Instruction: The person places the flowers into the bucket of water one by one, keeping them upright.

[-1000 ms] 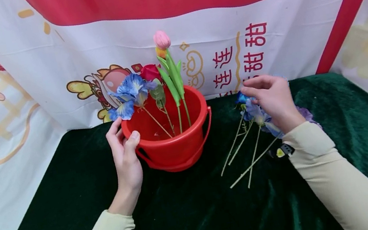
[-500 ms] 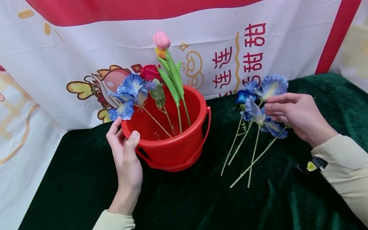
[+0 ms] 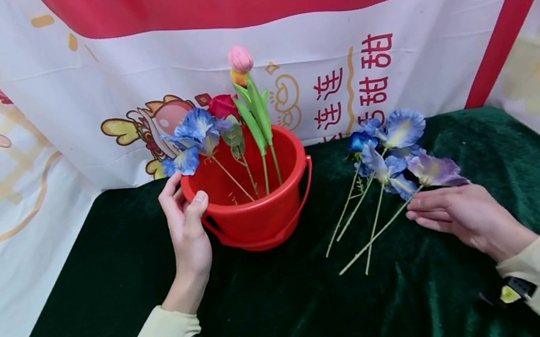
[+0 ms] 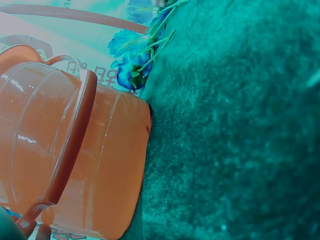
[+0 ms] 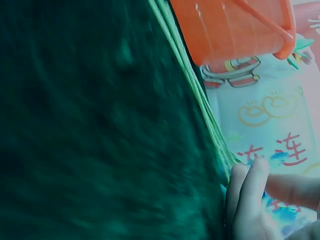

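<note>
My left hand (image 3: 190, 246) holds the left side of a red bucket (image 3: 258, 225), thumb at the rim and fingers along the outer wall. In the bucket stand a blue iris-like flower (image 3: 198, 130), a red rose (image 3: 223, 108) and a pink tulip (image 3: 240, 59), with a yellow-orange bloom behind it. To the right, my right hand (image 3: 465, 215) is beside the stem of a purple flower (image 3: 435, 169), fingers close together and only slightly bent. The right wrist view shows its fingers (image 5: 252, 187) by the upper ends of the stems (image 5: 200, 95); firm contact is unclear.
Several blue flowers (image 3: 383, 163) lie in a pile right of the bucket, their stems pointing toward the front. Dark green velvet cloth (image 3: 297, 320) covers the table. Behind it hangs a printed white curtain (image 3: 148, 63). The bucket's handle (image 3: 307, 183) hangs down its side.
My right hand has moved from over the blue blooms, rightward and toward the front, to the purple flower's stem, uncovering the blooms. My left hand and the bucket stay in place.
</note>
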Demonstrator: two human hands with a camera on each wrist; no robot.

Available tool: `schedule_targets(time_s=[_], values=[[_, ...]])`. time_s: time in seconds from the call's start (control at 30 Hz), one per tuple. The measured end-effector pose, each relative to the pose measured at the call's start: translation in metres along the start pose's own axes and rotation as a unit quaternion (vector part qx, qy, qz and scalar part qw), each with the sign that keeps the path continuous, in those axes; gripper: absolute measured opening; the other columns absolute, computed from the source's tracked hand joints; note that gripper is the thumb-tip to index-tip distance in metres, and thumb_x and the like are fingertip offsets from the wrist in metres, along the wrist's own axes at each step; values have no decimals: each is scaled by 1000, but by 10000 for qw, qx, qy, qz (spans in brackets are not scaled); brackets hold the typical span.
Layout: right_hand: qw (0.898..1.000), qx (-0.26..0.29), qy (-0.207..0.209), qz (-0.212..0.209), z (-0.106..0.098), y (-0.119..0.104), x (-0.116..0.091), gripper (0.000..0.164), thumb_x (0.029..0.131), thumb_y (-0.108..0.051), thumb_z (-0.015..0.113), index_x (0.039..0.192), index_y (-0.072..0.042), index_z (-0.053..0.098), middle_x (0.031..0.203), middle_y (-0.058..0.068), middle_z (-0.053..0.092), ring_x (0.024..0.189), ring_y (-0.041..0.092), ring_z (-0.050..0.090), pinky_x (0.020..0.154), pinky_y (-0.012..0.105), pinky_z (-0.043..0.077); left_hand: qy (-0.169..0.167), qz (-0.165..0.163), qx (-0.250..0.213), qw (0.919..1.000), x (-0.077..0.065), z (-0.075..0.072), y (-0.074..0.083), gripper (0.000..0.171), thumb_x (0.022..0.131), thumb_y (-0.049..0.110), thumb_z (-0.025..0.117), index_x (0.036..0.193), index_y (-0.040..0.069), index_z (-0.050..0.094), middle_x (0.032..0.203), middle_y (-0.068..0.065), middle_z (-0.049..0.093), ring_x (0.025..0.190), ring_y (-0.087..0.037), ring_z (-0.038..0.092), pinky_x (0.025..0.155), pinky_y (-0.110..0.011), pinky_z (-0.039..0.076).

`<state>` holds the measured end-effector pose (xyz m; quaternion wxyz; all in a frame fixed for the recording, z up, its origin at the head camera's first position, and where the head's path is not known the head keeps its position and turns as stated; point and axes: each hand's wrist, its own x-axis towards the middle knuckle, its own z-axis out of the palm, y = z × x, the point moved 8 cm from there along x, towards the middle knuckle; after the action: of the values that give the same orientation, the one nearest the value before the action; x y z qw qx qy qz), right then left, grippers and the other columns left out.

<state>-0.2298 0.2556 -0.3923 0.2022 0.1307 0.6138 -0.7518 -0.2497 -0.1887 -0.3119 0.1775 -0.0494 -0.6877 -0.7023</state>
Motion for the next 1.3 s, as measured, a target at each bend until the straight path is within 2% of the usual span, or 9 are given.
schedule_targets(time_s=[0.13, 0.4, 0.53, 0.67, 0.8, 0.97, 1.13, 1.3], values=[[9982, 540, 90, 261, 0, 12, -1, 13, 104, -10, 66, 101, -12, 79, 103, 2, 83, 95, 16, 81, 87, 31, 65, 9, 6, 11, 10000, 0, 0, 0, 58, 106, 25, 49, 159, 25, 26, 157, 0, 40, 146, -22, 43, 115, -38, 48], [9914, 1248, -119, 373, 10, 14, 6, 24, 105, -4, 61, 96, -9, 83, 101, 5, 83, 91, 15, 81, 84, 27, 65, -7, 4, -18, 10000, 0, 0, 0, 59, 106, 25, 49, 160, 25, 26, 156, 2, 40, 147, -23, 42, 115, -38, 48], [9898, 1359, -19, 421, 15, 16, 11, 22, 105, -5, 63, 96, -9, 82, 99, 4, 83, 87, 11, 80, 81, 24, 64, -29, 17, -71, 10000, 1, 1, 0, 58, 106, 25, 49, 160, 25, 26, 156, 1, 40, 147, -26, 43, 115, -38, 48], [9924, 1178, 215, 291, 16, 15, 11, 18, 104, -5, 64, 98, -12, 79, 97, 1, 82, 81, 6, 77, 75, 20, 63, -47, 8, -73, 10000, 1, 1, 0, 59, 106, 25, 49, 160, 26, 25, 156, 1, 40, 148, -25, 43, 116, -39, 48], [9955, 787, 520, -23, 16, 7, 8, 11, 102, -9, 69, 103, -18, 77, 97, -5, 82, 80, 4, 75, 73, 20, 62, -45, 12, -67, 10000, 1, 1, 0, 59, 106, 25, 49, 160, 25, 25, 157, 1, 40, 148, -25, 43, 117, -40, 48], [9935, 493, 819, -619, 18, -9, 3, 11, 98, -15, 76, 105, -22, 79, 100, -10, 82, 89, 5, 78, 80, 22, 63, -40, 34, -80, 10000, 1, 1, 0, 59, 106, 25, 49, 160, 25, 25, 157, 0, 40, 147, -24, 43, 117, -41, 48], [9860, 770, 794, -1250, 24, -31, -1, 19, 95, -13, 79, 112, -20, 74, 102, -7, 83, 92, 8, 80, 82, 24, 64, -66, 49, -94, 9999, 1, 1, 0, 59, 106, 25, 49, 160, 25, 25, 157, 1, 40, 146, -24, 44, 116, -40, 49], [9772, 1124, 888, -1568, 33, -54, 1, 27, 91, -10, 83, 115, -18, 72, 100, -3, 83, 88, 10, 81, 79, 26, 65, -38, 70, -25, 10000, 1, 0, 0, 59, 106, 25, 49, 160, 25, 25, 156, 3, 40, 147, -24, 43, 116, -40, 49]])
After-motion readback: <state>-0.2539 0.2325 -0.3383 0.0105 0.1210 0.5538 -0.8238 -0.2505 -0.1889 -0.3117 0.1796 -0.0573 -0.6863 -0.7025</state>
